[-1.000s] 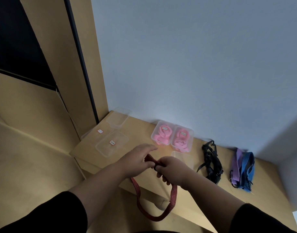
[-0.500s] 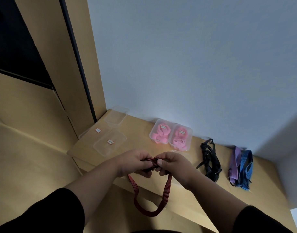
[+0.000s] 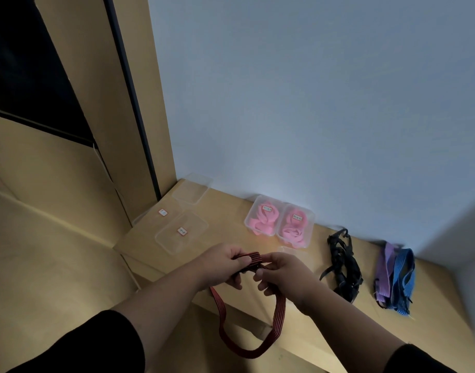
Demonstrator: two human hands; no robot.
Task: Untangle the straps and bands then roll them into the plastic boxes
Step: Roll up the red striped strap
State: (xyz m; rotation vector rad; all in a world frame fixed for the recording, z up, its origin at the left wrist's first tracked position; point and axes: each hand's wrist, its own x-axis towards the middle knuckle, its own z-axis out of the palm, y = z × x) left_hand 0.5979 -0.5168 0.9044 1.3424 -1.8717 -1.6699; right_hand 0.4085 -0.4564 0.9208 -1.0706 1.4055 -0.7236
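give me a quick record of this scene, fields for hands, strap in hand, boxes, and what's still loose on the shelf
left hand: grips one end of the red striped strap
right hand: pinches the same strap's rolled part
strap: loop hangs below the shelf edge
filled boxes: two pink-band boxes by the wall
clear pieces: three at left, box or lid unclear
loose: black straps; purple and blue bands

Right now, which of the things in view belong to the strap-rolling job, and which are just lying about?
Job in hand:
red-and-black striped band, held by left hand and right hand
tangled black straps
purple and blue bands
empty clear plastic boxes
two clear boxes of rolled pink bands

Lying about:
nothing loose; only the wooden shelf and grey wall
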